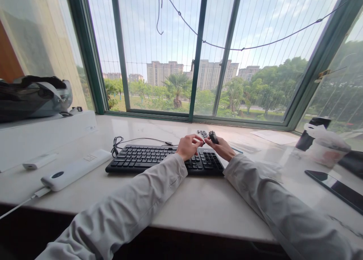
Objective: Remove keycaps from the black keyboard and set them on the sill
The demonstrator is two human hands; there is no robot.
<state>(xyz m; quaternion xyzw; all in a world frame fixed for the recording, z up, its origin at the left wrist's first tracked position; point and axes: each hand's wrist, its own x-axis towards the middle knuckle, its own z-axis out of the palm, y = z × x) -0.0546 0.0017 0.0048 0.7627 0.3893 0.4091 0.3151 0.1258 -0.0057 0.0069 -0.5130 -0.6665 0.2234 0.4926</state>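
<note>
A black keyboard (147, 157) lies on the pale countertop; bare sockets show in its number pad, where keycaps are off. Above its right half, my left hand (189, 147) is closed, thumb and fingertips together at a small dark piece, probably a keycap, too small to be sure. Close beside it, my right hand (222, 148) grips a small black tool (213, 137) whose exact kind I cannot make out. The fingertips of both hands nearly meet. Just behind them lie several loose keycaps (202, 133). The keyboard's coiled cable (117, 146) rests at its back left.
At left are a white power bank (75, 171) with a cable, a small white device (39, 161), and a white box (48, 135) bearing a dark headset-like item (36, 97). A phone (336, 188), plastic-wrapped cup (326, 148) and paper (273, 136) lie right. Windows (195, 63) stand behind.
</note>
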